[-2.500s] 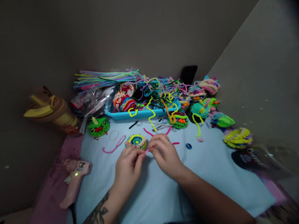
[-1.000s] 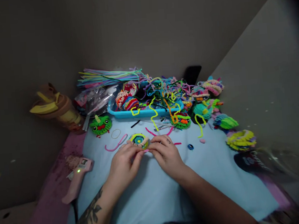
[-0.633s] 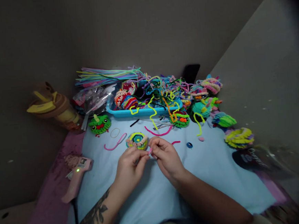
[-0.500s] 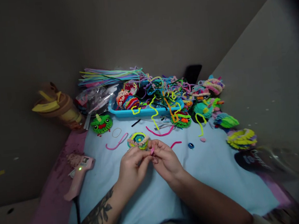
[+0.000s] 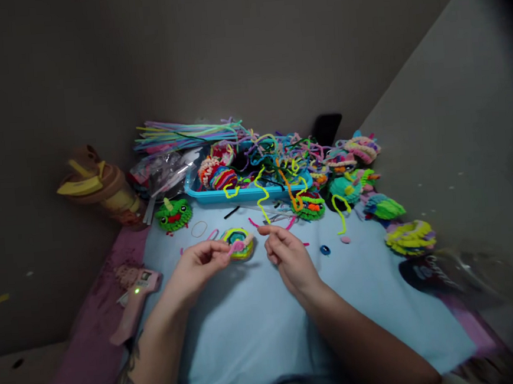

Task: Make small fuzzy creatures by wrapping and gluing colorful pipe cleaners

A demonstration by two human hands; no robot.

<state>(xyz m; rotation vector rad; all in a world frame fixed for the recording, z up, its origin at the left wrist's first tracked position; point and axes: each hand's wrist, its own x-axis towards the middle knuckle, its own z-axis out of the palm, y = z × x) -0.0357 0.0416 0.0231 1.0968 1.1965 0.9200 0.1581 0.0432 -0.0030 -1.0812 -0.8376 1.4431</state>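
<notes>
Pink curled strip (image 5: 238, 246) pinched at tail by left hand (image 5: 196, 271); could be dropped if pinch is slackened, or uncoiled if snagged on fuzzy round piece (image 5: 237, 235). Curl held out beyond left fingertips, toward right hand (image 5: 291, 260), overlapping round piece in view; contact cannot be told. Right fingers bent, no item seen; whether anything is gripped, unclear.

I'm in somebody's craft corner, whether at home or in a small studio I can't tell: a cloth-covered table (image 5: 259, 334) against plain grey walls (image 5: 228, 58), a bundle of fuzzy stems (image 5: 185, 134), a blue tray (image 5: 252, 196) heaped with bright strands, a pink glue gun (image 5: 132, 311) (its little light glows green), and colourful handmade figures (image 5: 174, 216).
</notes>
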